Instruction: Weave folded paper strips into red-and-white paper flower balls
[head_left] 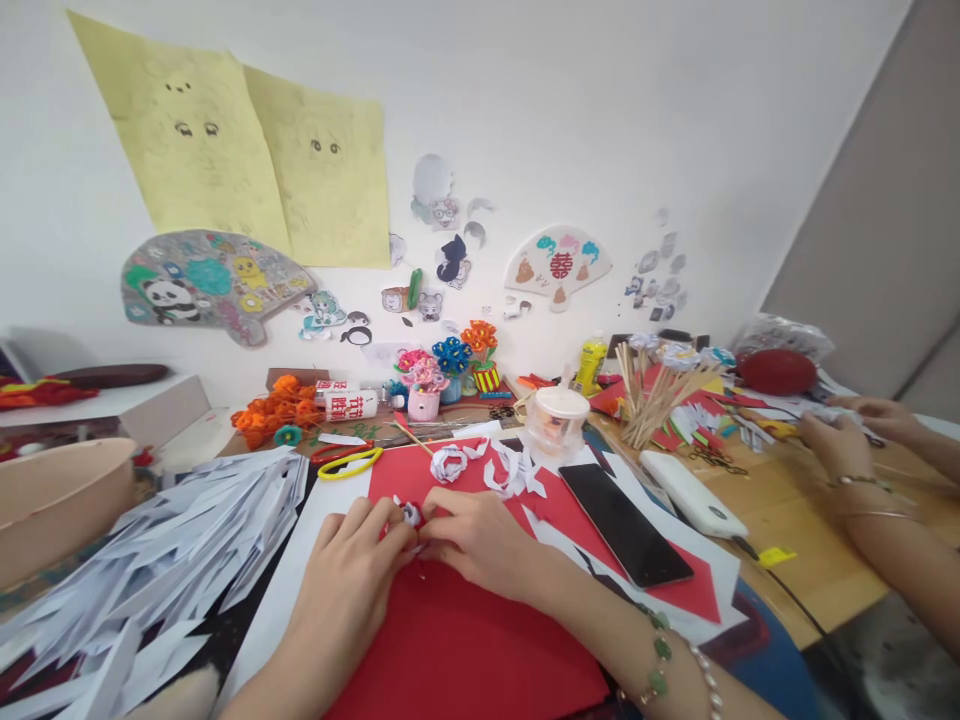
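Observation:
Both my hands meet over a red paper sheet [450, 640] in front of me. My left hand [352, 560] and my right hand [476, 540] pinch a small white paper flower [410, 514] between their fingertips. A finished white paper rose [448, 462] lies a little farther back on the red sheet. Curled white paper scraps [514, 472] lie beside it.
A pile of white paper strips [150, 560] covers the left. Yellow-handled scissors [346, 462], a glue bottle [351, 404], a black phone [624, 522], a white power bank [691, 492], a plastic jar [556, 418] and wooden sticks [651, 395] lie around. Another person's hands [847, 435] work at the right.

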